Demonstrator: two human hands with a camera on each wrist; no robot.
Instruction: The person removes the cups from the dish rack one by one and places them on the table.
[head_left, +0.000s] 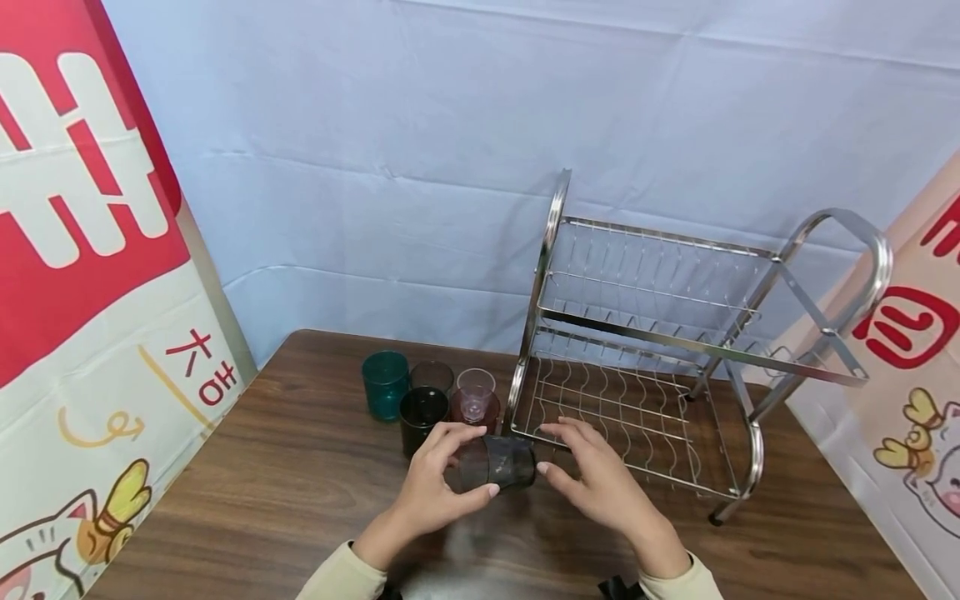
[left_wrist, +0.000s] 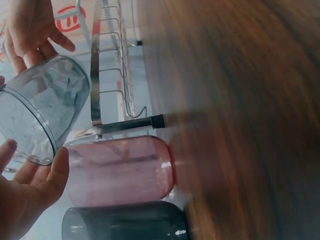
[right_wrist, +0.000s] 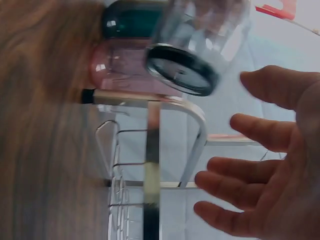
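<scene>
My left hand [head_left: 429, 492] grips a see-through smoky-grey cup [head_left: 512, 462] near its rim, thumb on one side and fingers on the other. The cup lies tilted on its side in the air, its base towards my right hand [head_left: 596, 479]. In the right wrist view the right hand's fingers are spread, apart from the cup's thick base. Behind the hands stand a teal cup [head_left: 386, 388], a dark cup [head_left: 417, 429], a brownish clear cup [head_left: 432, 375] and a reddish cup [left_wrist: 120, 170]. A small pale pink cup [head_left: 476, 390] appears inside the reddish one.
A two-tier metal dish rack [head_left: 622, 333] stands to the right of the cups, its near leg [head_left: 723, 510] on the wooden table [head_left: 285, 467]. Pale cloth [head_left: 375, 217] hangs behind. Printed banners [head_left: 82, 250] flank the table on both sides.
</scene>
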